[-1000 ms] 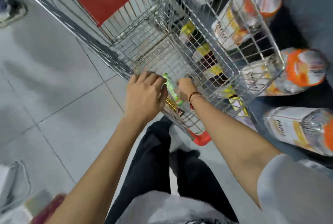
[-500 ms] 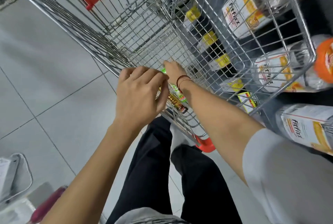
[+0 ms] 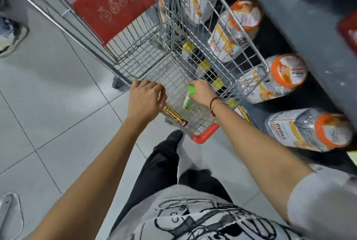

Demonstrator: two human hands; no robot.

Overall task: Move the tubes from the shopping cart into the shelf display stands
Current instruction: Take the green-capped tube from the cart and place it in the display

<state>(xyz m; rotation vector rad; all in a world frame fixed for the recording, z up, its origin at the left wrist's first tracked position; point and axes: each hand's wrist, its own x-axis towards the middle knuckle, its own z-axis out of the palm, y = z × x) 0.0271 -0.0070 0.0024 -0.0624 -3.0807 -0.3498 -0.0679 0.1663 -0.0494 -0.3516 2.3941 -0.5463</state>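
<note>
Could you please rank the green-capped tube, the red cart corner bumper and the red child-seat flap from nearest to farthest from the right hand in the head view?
1. Green-capped tube: in the right hand itself, over the cart basket.
2. Red cart corner bumper: below the wrist, toward the person.
3. Red child-seat flap: far end, upper left.

Both bare arms reach forward and down, nearly parallel. The left hand is curled into a closed grasp, knuckles up. The right hand, a thin red cord at its wrist, has its fingers closed around a held item.
</note>
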